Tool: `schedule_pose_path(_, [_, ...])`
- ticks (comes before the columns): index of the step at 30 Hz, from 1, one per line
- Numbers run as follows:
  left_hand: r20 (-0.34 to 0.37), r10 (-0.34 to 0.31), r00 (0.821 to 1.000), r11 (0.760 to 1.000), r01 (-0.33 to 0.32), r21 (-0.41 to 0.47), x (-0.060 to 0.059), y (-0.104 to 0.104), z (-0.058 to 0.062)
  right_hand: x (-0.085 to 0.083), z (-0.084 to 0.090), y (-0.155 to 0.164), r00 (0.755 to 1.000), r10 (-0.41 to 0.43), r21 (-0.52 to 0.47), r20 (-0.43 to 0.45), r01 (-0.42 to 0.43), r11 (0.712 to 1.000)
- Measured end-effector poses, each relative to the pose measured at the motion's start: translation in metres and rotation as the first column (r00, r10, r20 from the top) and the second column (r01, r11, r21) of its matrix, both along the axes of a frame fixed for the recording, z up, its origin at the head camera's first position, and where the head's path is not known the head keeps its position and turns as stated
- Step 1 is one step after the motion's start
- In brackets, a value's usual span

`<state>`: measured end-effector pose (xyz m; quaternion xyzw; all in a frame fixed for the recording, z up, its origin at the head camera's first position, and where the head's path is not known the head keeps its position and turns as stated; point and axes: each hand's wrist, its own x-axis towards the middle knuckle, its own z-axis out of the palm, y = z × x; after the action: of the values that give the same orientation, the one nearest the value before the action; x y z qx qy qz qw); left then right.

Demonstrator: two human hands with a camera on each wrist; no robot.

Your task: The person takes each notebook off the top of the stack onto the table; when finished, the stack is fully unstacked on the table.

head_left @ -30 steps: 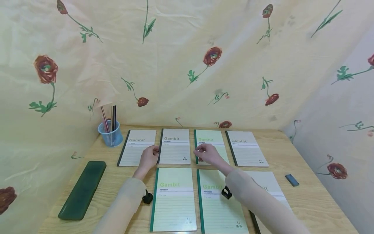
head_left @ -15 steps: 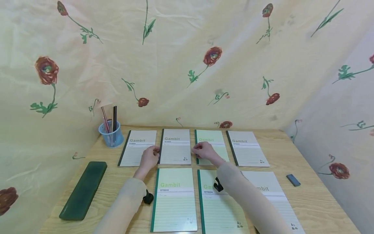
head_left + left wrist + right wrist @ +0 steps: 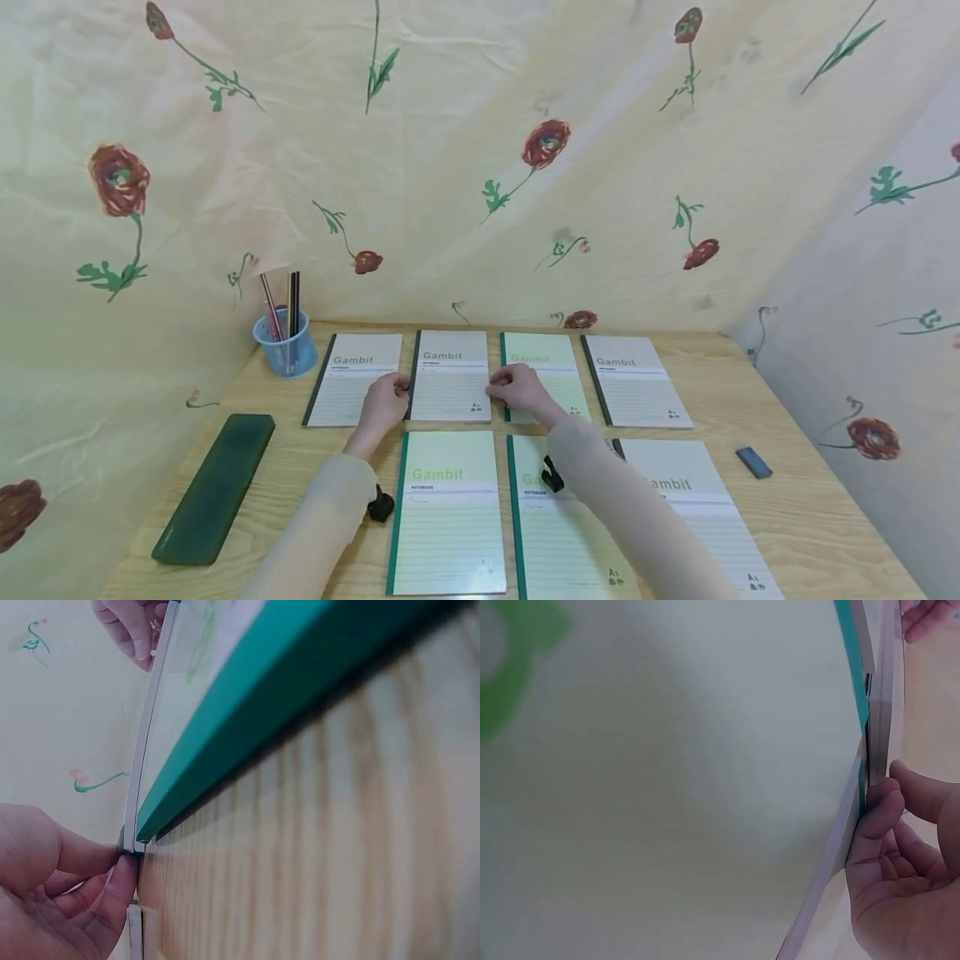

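A white Gambit notebook with a black spine [image 3: 450, 385] lies second from the left in the back row. My left hand [image 3: 384, 405] is at its spine edge; in the left wrist view thumb and fingertips of the left hand [image 3: 56, 881] pinch that edge. My right hand [image 3: 521, 390] is at the opposite edge, over part of the green-spined notebook [image 3: 551, 354] beside it. In the right wrist view the thumb and curled index finger of the right hand [image 3: 904, 877] meet at the notebook's edge [image 3: 881, 724].
Black-spined notebooks [image 3: 356, 387] [image 3: 637, 387] lie at the back row's ends. In front are two green-spined notebooks [image 3: 450, 533] [image 3: 566, 550] and a black-spined one [image 3: 701, 517]. A dark green case [image 3: 213, 492] and blue pencil cup [image 3: 288, 348] stand left; a small dark block [image 3: 753, 462] lies right.
My right hand has moved left from over the green-spined notebook to the right edge of the second notebook. My left hand has stayed at the spine.
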<state>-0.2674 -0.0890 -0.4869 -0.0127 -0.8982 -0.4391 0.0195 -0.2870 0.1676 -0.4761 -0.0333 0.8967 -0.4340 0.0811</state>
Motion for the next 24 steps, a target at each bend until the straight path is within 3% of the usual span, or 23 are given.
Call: schedule_pose_path(24, [0.090, 0.007, 0.996, 0.981, 0.011, -0.194, -0.010, 0.015, 0.016, 0.002, -0.001, -0.003, 1.000, 0.019, 0.023, -0.014, -0.018, 1.000])
